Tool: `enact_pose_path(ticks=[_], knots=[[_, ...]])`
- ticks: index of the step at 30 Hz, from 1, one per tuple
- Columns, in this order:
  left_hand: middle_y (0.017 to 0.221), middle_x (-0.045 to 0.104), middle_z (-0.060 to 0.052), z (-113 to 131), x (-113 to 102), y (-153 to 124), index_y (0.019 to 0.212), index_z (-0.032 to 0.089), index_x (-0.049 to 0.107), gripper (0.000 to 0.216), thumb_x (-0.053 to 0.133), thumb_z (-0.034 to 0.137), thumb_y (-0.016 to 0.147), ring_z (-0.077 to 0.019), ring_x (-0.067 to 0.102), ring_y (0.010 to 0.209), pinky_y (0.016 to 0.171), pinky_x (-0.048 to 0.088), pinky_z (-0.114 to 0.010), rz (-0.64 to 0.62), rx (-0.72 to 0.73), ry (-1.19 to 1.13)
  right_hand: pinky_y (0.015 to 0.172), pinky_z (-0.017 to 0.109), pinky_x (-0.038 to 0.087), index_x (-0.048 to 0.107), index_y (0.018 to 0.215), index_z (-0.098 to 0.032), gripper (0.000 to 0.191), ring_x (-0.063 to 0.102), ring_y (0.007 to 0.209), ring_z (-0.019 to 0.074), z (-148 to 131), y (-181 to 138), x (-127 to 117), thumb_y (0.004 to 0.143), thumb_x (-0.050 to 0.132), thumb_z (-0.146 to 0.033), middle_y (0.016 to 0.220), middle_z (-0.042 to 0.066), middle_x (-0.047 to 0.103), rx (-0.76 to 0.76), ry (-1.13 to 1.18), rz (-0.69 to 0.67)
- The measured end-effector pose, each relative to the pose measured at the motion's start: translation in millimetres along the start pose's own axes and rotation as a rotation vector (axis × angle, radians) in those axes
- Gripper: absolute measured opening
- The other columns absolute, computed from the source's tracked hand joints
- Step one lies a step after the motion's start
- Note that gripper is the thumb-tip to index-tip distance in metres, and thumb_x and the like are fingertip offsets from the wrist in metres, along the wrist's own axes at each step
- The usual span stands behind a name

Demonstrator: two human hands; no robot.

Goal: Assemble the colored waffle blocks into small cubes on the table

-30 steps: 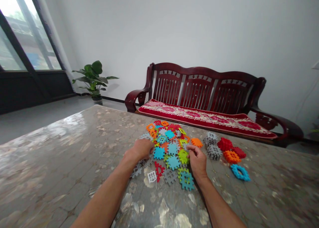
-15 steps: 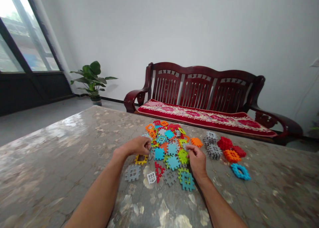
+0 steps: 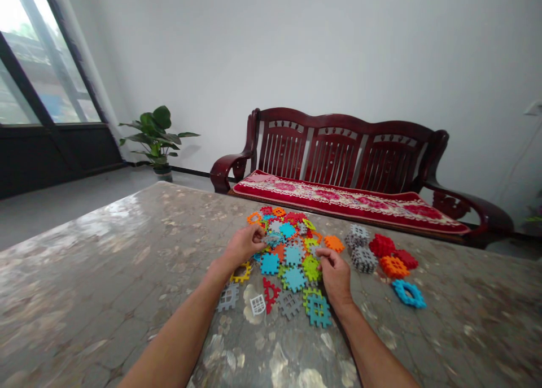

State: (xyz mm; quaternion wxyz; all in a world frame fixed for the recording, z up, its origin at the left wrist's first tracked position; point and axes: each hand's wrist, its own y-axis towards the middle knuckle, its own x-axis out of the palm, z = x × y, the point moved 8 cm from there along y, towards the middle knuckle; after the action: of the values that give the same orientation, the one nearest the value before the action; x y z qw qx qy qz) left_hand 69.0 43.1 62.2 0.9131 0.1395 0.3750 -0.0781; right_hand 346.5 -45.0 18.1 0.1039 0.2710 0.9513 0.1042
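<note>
A loose pile of flat interlocking plastic tiles (image 3: 292,247) in blue, orange, green, grey and red lies on the marble-patterned table (image 3: 105,264). My left hand (image 3: 244,244) rests on the pile's left edge with fingers curled and pinched on a tile I cannot make out. My right hand (image 3: 334,272) sits at the pile's right side, fingers closed in a pinch beside a green tile (image 3: 312,267). A yellow tile (image 3: 240,273), a grey tile (image 3: 227,297) and a white tile (image 3: 257,304) lie just below my left wrist. A teal tile (image 3: 318,309) lies by my right wrist.
To the right, sorted stacks stand apart: grey (image 3: 363,258), red (image 3: 382,245), orange (image 3: 393,266), and a blue ring piece (image 3: 407,293). Behind the table is a dark wooden bench (image 3: 347,156) with a red cushion. A potted plant (image 3: 156,136) stands by the window.
My left hand moved up and right from the grey tiles into the pile's left edge, uncovering the yellow and grey tiles. My right hand stayed put.
</note>
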Motion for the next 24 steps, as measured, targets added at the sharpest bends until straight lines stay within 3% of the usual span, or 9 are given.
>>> enact_pose_path(ticks=[4,7,12,14,19,24], knots=[[0.097,0.071,-0.003,9,-12,-2,0.101,0.020,0.064,0.032,0.067,0.020,0.070,-0.0177,0.065,0.086,0.081,0.052,-0.030,0.000,0.128,0.016,0.056,0.030,0.048,0.073,0.082,-0.018,0.035,0.059,0.054,0.0167,2,0,0,0.066,0.056,-0.045,0.079,0.006,0.074,0.006,-0.003,0.003],[0.117,0.068,-0.007,13,-28,-3,0.114,0.022,0.064,0.043,0.070,0.027,0.072,-0.0233,0.062,0.110,0.100,0.047,-0.038,0.003,0.190,0.097,0.057,0.030,0.048,0.073,0.080,-0.018,0.035,0.058,0.054,0.0165,0,0,0,0.066,0.055,-0.043,0.075,0.005,0.073,0.003,-0.002,0.001],[0.156,0.036,-0.020,-12,-16,-15,0.149,0.022,0.039,0.116,0.089,0.041,0.046,-0.0402,0.033,0.143,0.114,0.033,-0.048,-0.306,0.043,0.376,0.056,0.030,0.048,0.073,0.079,-0.018,0.033,0.058,0.053,0.0167,-3,-1,-1,0.065,0.055,-0.041,0.075,0.005,0.073,0.004,0.011,0.005],[0.161,0.024,-0.022,-23,-9,-24,0.155,0.025,0.027,0.131,0.089,0.047,0.042,-0.0439,0.022,0.147,0.115,0.028,-0.054,-0.396,0.000,0.451,0.055,0.030,0.048,0.073,0.079,-0.018,0.032,0.059,0.053,0.0170,-3,-1,-1,0.065,0.055,-0.040,0.074,0.005,0.073,0.001,0.018,0.006],[0.163,0.015,-0.026,-37,-2,-45,0.158,0.023,0.014,0.141,0.086,0.057,0.042,-0.0457,0.013,0.149,0.116,0.020,-0.060,-0.432,0.021,0.497,0.054,0.029,0.047,0.073,0.080,-0.018,0.030,0.059,0.051,0.0171,1,0,-2,0.065,0.055,-0.038,0.074,0.004,0.073,-0.006,0.027,0.007],[0.162,0.014,-0.027,-47,-5,-58,0.159,0.021,0.011,0.140,0.082,0.063,0.046,-0.0453,0.013,0.149,0.116,0.018,-0.059,-0.370,0.020,0.510,0.055,0.030,0.047,0.073,0.082,-0.017,0.033,0.059,0.053,0.0175,2,0,-2,0.065,0.054,-0.038,0.073,0.004,0.072,0.018,0.014,0.006]])
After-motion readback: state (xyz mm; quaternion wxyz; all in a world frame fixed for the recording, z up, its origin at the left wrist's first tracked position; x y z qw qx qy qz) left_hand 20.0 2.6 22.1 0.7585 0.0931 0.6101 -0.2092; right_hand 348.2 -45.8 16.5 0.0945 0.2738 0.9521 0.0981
